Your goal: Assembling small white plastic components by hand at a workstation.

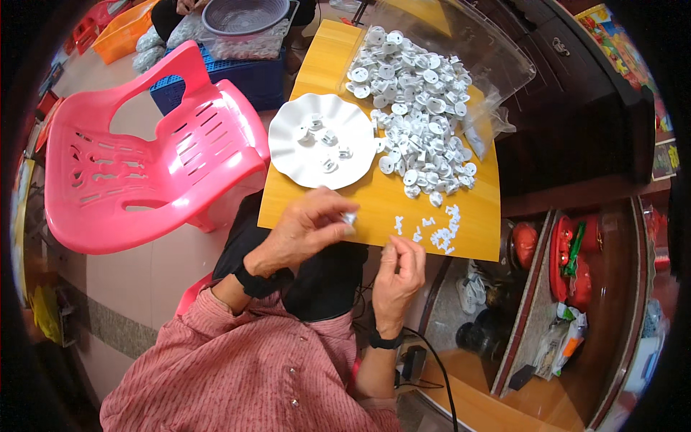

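Observation:
My left hand (306, 225) pinches a small white plastic part (350, 217) between thumb and fingers, just past the near rim of a white scalloped plate (286, 160). Several assembled-looking white plastic pieces (328, 137) lie on that plate. At the near edge of the yellow table (317, 61), my right hand (400, 282) has its thumb and fingertips together; whatever is between them is too small to tell. Beyond its fingertips lie small white clip-like bits (448, 229), some loose, most in a little cluster. A big heap of round white plastic parts (425, 101) covers the table's far right.
A clear plastic bin (497, 54) lies behind the heap, with a plastic bag (497, 119) beside it. To the left stands a pink plastic chair (209, 133). Past it, a grey basket (245, 16) rests above a blue crate (259, 81). Open shelves (533, 309) are at the right.

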`<act>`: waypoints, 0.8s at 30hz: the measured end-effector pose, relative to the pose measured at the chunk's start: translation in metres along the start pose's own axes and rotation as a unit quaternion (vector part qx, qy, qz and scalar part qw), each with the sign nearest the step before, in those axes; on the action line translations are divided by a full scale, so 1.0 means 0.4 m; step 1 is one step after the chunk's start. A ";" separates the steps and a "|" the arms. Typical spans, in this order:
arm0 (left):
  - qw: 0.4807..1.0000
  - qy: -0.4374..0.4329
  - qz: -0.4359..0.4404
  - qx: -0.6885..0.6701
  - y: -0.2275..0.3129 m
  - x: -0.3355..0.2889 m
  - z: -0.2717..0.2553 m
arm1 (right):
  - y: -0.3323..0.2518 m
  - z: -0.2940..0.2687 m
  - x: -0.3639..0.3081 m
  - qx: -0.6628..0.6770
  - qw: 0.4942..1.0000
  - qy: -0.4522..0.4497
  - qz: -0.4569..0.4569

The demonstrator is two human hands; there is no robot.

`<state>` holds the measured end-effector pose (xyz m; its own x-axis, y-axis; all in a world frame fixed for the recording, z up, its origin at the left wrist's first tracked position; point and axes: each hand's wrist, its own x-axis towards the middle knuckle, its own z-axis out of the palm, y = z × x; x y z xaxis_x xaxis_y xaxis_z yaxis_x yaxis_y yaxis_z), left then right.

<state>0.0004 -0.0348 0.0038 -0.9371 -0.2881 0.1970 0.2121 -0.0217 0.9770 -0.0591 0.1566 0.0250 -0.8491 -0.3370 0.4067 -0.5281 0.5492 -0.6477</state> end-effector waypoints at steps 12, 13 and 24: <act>0.905 0.218 0.063 0.359 -0.002 0.090 -0.086 | 0.107 -0.011 0.015 -0.219 0.972 -0.021 -0.077; 0.895 0.219 0.064 0.384 -0.015 0.092 -0.086 | 0.106 -0.010 0.016 -0.240 0.966 -0.028 -0.086; 0.930 0.082 0.164 0.318 -0.023 0.146 0.107 | 0.126 -0.015 0.011 -0.222 0.973 0.000 -0.062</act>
<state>-0.0681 -0.0105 0.0100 -0.7848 -0.3238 0.5285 0.2229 0.6481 0.7282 -0.0896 0.1874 -0.0018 -0.7788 -0.4215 0.4646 -0.5726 0.7801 -0.2521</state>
